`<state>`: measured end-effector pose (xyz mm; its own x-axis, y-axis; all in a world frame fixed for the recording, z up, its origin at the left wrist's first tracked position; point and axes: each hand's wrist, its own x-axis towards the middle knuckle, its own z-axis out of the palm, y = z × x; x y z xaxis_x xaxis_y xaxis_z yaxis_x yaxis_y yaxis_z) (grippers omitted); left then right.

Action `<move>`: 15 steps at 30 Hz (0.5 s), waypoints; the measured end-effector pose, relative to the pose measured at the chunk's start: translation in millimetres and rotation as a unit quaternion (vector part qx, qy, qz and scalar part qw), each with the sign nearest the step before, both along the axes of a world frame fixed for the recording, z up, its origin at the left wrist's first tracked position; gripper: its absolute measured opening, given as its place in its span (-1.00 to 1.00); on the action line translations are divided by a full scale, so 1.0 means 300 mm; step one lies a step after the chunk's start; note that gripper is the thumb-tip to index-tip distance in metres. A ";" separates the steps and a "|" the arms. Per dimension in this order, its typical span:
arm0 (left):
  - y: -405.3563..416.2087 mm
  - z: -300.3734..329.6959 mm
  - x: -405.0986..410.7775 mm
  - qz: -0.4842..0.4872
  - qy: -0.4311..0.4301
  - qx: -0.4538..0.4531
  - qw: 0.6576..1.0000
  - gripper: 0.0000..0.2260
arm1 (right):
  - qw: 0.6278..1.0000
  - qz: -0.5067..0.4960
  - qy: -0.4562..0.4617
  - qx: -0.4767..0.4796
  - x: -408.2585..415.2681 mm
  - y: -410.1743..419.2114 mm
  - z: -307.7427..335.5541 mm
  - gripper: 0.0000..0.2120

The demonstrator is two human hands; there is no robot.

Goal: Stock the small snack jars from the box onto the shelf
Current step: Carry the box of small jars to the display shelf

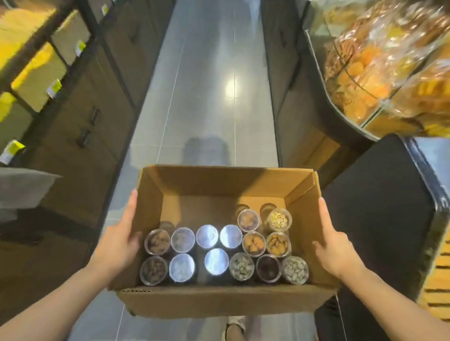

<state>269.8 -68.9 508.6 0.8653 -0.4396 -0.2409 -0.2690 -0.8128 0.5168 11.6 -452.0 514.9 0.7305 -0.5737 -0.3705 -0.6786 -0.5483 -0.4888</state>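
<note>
I carry an open cardboard box (194, 189) in front of me, above a grey tiled aisle floor. My left hand (119, 240) grips its left wall and my right hand (333, 245) grips its right wall. Several small clear snack jars (252, 242) with see-through lids stand upright in the near half of the box; they hold nuts, dried fruit and crackers. Some lids (207, 236) glare white. The far half of the box is bare cardboard.
Dark cabinets with shelves and yellow price tags (54, 88) line the left side. On the right a glass display (383, 62) holds bagged snacks, with a black bin lid (378, 205) in front of it. The grey floor (203, 81) runs ahead between them. My shoe (234, 323) shows below the box.
</note>
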 end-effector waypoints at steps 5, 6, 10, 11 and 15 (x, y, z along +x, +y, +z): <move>-0.113 0.298 0.156 0.006 -0.042 0.000 0.999 -0.01 | 0.999 0.043 -0.024 -0.006 0.205 -0.193 0.263 0.10; -0.129 0.343 0.181 0.009 -0.046 -0.006 0.999 0.00 | 0.998 0.057 -0.023 -0.016 0.251 -0.233 0.317 0.11; -0.196 0.490 0.322 0.030 -0.059 -0.011 0.998 0.03 | 0.994 0.093 -0.009 -0.048 0.452 -0.368 0.515 0.14; -0.216 0.523 0.361 0.032 -0.062 -0.017 0.997 0.03 | 0.994 0.097 -0.009 -0.048 0.497 -0.395 0.556 0.13; -0.294 0.632 0.538 0.035 -0.077 -0.021 0.996 0.02 | 0.994 0.099 0.010 -0.051 0.658 -0.507 0.668 0.13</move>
<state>431.1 -157.1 698.2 0.9194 -0.3840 -0.0854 -0.2912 -0.8103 0.5085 208.9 -604.1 715.3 0.8263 -0.4544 -0.3328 -0.5608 -0.7188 -0.4109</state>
